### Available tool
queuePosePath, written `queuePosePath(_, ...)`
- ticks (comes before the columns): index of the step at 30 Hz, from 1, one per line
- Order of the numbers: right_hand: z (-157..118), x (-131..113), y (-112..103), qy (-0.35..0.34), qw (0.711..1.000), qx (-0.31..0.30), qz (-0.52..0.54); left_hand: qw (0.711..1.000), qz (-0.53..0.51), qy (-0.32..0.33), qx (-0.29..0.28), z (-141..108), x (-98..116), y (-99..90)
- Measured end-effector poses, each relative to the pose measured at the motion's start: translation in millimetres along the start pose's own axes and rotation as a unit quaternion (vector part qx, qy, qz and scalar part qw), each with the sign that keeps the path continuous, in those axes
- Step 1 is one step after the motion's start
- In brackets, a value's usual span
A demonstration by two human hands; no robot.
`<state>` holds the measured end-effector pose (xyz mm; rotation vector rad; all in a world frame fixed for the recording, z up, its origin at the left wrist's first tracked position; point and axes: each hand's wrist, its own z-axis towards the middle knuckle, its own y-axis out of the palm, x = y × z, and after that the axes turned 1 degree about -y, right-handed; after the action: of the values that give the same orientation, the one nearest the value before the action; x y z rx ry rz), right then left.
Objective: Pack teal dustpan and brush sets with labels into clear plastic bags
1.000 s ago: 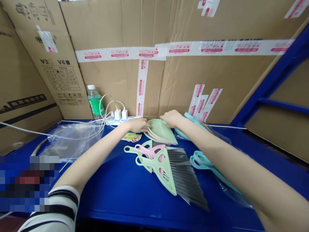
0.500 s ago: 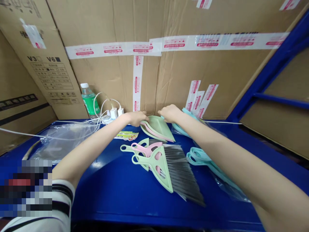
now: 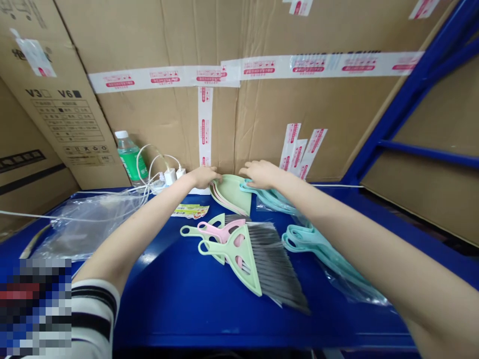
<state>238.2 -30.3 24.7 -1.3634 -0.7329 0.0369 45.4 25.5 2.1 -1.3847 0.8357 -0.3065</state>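
Three nested dustpans (image 3: 236, 191), pale green with pink between, stand at the back of the blue table against the cardboard. My left hand (image 3: 204, 177) is at their upper left edge, fingers loosely stretched and partly overlapping the rim. Just right of the stack, my right hand (image 3: 260, 173) is open with its fingers apart, above a looped teal plastic piece (image 3: 275, 198). In front lie three hand brushes with dark bristles: a green brush (image 3: 247, 262) on top, a pink brush (image 3: 222, 231) under it, and another green brush (image 3: 194, 231) beneath.
More looped teal pieces (image 3: 325, 252) lie in clear plastic at right. At left are a clear plastic bag (image 3: 90, 224), a green-labelled bottle (image 3: 130, 159), white chargers (image 3: 170, 176) with cables and a yellow-green packet (image 3: 190, 211). Cardboard (image 3: 157, 114) and a blue frame (image 3: 404, 104) enclose the table.
My right hand has come off the dustpans' right side, and its fingers have spread. The dustpans sit more closely nested. The whole view has shifted slightly.
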Motion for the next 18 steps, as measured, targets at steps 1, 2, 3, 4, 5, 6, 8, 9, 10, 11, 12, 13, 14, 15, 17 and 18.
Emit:
queuePosePath(1,-6.2,4.3,-3.4,0.009,1.000,-0.002,0.001,1.000,0.003,-0.002,0.000,-1.0,-0.5,-0.6)
queuePosePath(2,-13.2,9.0,-6.4,0.017,1.000,-0.005,0.004,1.000,0.005,-0.003,0.000,-2.2,-0.9,-1.3)
queuePosePath(3,-21.3,14.0,-9.0,0.024,1.000,-0.010,0.009,1.000,0.008,-0.004,-0.003,-3.3,-1.0,-2.2)
queuePosePath(4,-30.5,19.2,-10.9,0.029,0.999,-0.015,0.016,1.000,0.011,-0.006,-0.009,-4.5,-0.8,-3.5)
queuePosePath(5,-40.8,24.3,-12.0,0.030,0.999,-0.018,0.039,1.000,0.013,-0.010,-0.017,-5.5,0.0,-5.4)
queuePosePath(6,-52.3,29.2,-12.4,0.027,0.998,-0.013,0.060,0.999,0.012,-0.015,-0.025,-6.2,1.4,-8.1)
queuePosePath(8,-77.8,37.8,-11.1,0.022,0.995,0.002,0.100,0.999,0.001,-0.016,-0.028,-6.7,6.8,-16.5)
queuePosePath(9,-91.3,41.3,-9.6,0.021,0.992,0.014,0.124,1.000,-0.005,-0.012,-0.019,-6.2,11.1,-22.0)
queuePosePath(10,-104.7,44.3,-7.4,0.027,0.988,0.029,0.147,1.000,-0.009,-0.006,-0.001,-5.3,16.7,-28.2)
queuePosePath(11,-117.4,46.7,-4.5,0.040,0.984,0.036,0.168,1.000,-0.006,0.000,0.018,-3.8,23.6,-34.8)
queuePosePath(12,-129.0,48.6,-0.8,0.053,0.980,0.039,0.185,0.999,0.002,0.002,0.037,-1.8,31.6,-41.2)
queuePosePath(13,-138.8,50.0,3.9,0.068,0.976,0.041,0.201,0.999,0.010,0.006,0.050,0.8,40.8,-47.1)
queuePosePath(14,-146.7,50.8,9.6,0.083,0.972,0.044,0.216,0.998,0.012,0.011,0.054,4.0,50.7,-52.1)
queuePosePath(15,-152.2,51.1,16.4,0.095,0.967,0.046,0.233,0.998,0.008,0.020,0.051,7.7,60.9,-55.8)
queuePosePath(17,-156.7,50.1,32.4,0.105,0.958,0.049,0.263,0.999,-0.003,0.032,0.035,17.0,80.6,-59.3)
queuePosePath(18,-156.2,48.9,40.9,0.104,0.955,0.051,0.272,0.999,-0.008,0.032,0.032,22.5,89.2,-59.0)
